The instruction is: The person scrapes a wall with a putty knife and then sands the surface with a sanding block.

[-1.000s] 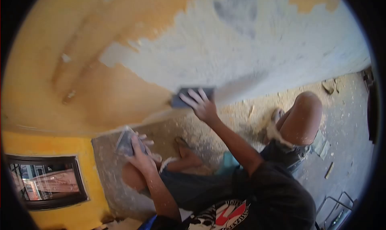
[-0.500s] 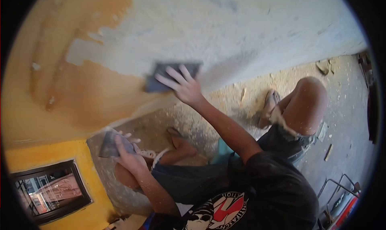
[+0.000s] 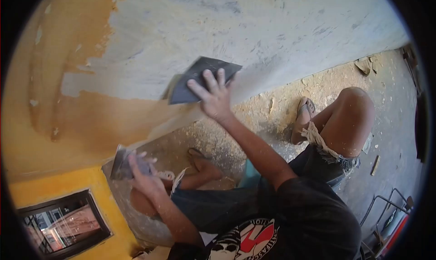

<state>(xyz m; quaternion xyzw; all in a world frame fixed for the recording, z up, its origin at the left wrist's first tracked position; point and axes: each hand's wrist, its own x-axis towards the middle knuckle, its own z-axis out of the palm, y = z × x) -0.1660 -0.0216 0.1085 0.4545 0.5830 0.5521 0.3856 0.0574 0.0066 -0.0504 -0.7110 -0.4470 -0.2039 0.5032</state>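
On the wall (image 3: pixel 272 28), my right hand (image 3: pixel 216 95) holds a dark, flat sheet (image 3: pixel 200 74) under its spread fingers. The sheet lies over the pale patch close to the orange-yellow paint, its lower left corner raised from the wall. My left hand (image 3: pixel 146 174) is lower down at the left, above my bent knee, gripping a greyish flat piece (image 3: pixel 121 165) between thumb and fingers. What that piece is made of cannot be made out.
Paint flakes litter the floor (image 3: pixel 272 106) along the wall. A barred window (image 3: pixel 68 223) is set in the yellow wall at lower left. A teal object (image 3: pixel 250 173) sits below me. A small yellowish stick (image 3: pixel 375 165) and a metal-framed item (image 3: pixel 386 210) are at the right.
The dark sheet under my right hand has tilted and shifted slightly up and right on the wall. My left hand still holds its piece. The view has shifted slightly.
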